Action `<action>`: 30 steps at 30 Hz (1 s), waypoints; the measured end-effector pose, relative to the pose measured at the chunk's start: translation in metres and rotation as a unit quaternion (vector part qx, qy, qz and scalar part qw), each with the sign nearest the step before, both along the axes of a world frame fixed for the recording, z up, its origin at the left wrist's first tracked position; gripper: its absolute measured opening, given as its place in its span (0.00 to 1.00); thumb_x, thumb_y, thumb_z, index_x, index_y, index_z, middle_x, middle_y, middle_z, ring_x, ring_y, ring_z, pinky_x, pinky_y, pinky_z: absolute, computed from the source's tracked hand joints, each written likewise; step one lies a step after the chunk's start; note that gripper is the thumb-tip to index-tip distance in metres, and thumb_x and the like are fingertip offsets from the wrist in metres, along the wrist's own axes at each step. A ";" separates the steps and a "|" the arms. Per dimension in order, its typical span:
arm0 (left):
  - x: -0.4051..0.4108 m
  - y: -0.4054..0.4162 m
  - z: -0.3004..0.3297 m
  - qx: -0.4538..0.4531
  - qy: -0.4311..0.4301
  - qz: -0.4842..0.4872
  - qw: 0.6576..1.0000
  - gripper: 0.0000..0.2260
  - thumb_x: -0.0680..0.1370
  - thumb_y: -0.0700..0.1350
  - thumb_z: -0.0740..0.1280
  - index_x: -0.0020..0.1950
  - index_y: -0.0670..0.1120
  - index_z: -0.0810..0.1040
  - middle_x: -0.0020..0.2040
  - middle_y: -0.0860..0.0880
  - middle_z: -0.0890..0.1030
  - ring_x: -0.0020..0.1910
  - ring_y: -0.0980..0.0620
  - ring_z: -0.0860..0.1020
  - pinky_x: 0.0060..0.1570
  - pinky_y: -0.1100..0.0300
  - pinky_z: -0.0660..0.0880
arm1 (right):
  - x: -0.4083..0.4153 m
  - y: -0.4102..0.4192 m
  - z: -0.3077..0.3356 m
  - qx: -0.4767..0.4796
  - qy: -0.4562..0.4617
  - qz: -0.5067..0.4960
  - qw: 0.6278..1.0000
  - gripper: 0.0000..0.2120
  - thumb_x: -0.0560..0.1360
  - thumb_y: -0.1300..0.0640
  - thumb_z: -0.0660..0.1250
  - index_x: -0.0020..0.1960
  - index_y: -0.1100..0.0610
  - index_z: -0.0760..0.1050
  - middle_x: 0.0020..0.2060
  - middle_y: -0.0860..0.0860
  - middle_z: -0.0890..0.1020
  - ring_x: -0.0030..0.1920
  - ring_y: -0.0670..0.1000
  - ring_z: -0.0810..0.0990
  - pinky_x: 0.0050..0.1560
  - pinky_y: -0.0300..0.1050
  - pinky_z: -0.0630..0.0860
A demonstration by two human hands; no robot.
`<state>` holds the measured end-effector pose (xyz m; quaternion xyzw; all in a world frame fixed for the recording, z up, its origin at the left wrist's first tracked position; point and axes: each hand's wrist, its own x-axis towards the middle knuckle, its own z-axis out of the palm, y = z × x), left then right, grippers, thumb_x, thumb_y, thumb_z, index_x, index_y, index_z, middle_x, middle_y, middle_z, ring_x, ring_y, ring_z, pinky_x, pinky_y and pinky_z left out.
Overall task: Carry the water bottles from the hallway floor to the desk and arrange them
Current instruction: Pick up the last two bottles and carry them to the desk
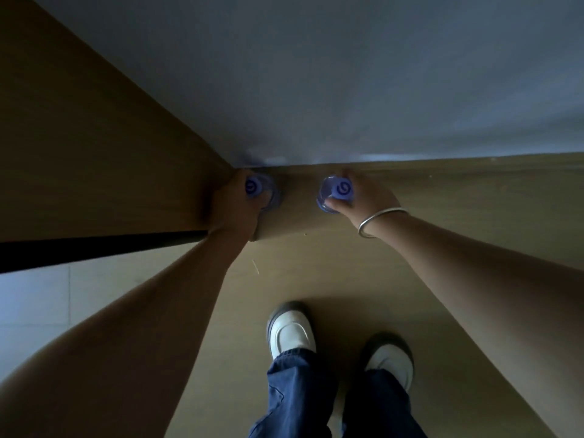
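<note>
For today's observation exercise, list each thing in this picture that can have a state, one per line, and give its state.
left hand: gripping the left bottle at its top
right hand: gripping the right bottle at its top
left bottle: capped, upright, seen from above, by the wall corner
right bottle: capped, upright, held near the skirting
bangle: worn on the right wrist
shoes: on the feet, standing on the brown floor

Two blue-capped bottles [259,192] [335,194] upright on floor by wall.
</note>
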<state>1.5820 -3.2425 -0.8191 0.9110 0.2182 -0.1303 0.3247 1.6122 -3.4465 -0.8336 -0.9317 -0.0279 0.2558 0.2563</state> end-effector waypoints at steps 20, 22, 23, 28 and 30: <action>-0.134 -0.028 0.432 -0.002 -0.148 0.162 0.976 0.16 0.63 0.48 0.78 0.50 0.52 0.83 0.40 0.55 0.82 0.39 0.52 0.80 0.42 0.59 0.76 | -0.089 -0.001 0.441 0.152 -0.250 0.052 0.955 0.21 0.64 0.50 0.71 0.47 0.65 0.79 0.42 0.59 0.84 0.40 0.58 0.84 0.40 0.43 0.76; -0.143 -0.025 0.483 -0.005 -0.172 0.191 0.966 0.15 0.63 0.48 0.78 0.49 0.52 0.83 0.39 0.57 0.81 0.38 0.57 0.79 0.42 0.62 0.74 | -0.086 0.002 0.497 0.177 -0.267 0.070 0.945 0.21 0.64 0.48 0.72 0.45 0.66 0.79 0.39 0.59 0.84 0.38 0.58 0.83 0.39 0.41 0.72; -0.147 -0.023 0.508 -0.007 -0.183 0.200 0.962 0.15 0.63 0.47 0.78 0.48 0.52 0.83 0.39 0.58 0.81 0.38 0.58 0.78 0.42 0.63 0.75 | -0.086 0.005 0.522 0.185 -0.284 0.089 0.937 0.22 0.65 0.46 0.71 0.44 0.65 0.79 0.38 0.58 0.83 0.37 0.58 0.82 0.39 0.40 0.71; -0.167 -0.008 0.601 -0.001 -0.269 0.246 0.931 0.13 0.63 0.46 0.78 0.46 0.52 0.83 0.36 0.64 0.78 0.40 0.62 0.78 0.42 0.61 0.76 | -0.102 0.043 0.621 0.236 -0.328 0.183 0.896 0.21 0.69 0.41 0.63 0.43 0.59 0.80 0.36 0.52 0.83 0.37 0.53 0.80 0.38 0.36 0.67; -0.175 0.002 0.628 0.008 -0.304 0.253 0.918 0.14 0.63 0.46 0.78 0.47 0.51 0.83 0.38 0.62 0.80 0.40 0.62 0.78 0.43 0.61 0.76 | -0.114 0.064 0.651 0.260 -0.335 0.220 0.878 0.20 0.69 0.41 0.63 0.43 0.59 0.80 0.36 0.51 0.82 0.37 0.49 0.78 0.37 0.35 0.67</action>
